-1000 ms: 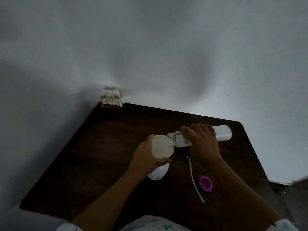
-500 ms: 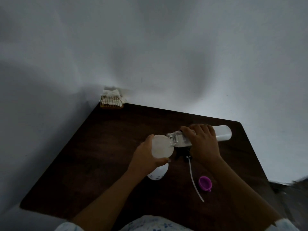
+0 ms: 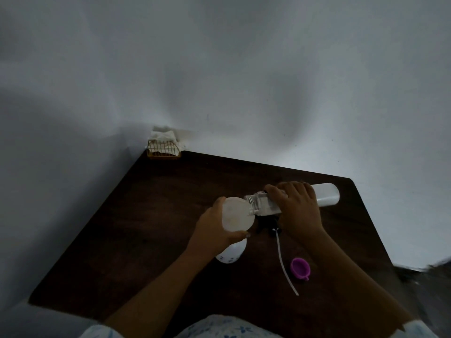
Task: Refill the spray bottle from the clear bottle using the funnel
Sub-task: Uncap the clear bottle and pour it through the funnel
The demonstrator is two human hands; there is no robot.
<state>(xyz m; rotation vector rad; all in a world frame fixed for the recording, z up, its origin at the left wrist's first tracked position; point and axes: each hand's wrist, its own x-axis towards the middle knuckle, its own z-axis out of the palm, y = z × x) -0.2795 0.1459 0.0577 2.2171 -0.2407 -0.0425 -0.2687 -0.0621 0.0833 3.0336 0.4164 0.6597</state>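
My left hand (image 3: 211, 228) grips a translucent white funnel (image 3: 236, 214) that sits on top of the white spray bottle (image 3: 230, 254), which stands on the dark table (image 3: 151, 228). My right hand (image 3: 299, 208) holds the clear bottle (image 3: 324, 197) tipped on its side, its open mouth at the funnel's rim. The black spray head with its long white tube (image 3: 284, 262) lies on the table just right of the spray bottle.
A purple cap (image 3: 300, 267) lies on the table near the tube. A small gold wire basket with white tissue (image 3: 164, 147) stands in the far left corner against the wall. The table's right edge is close to my right arm.
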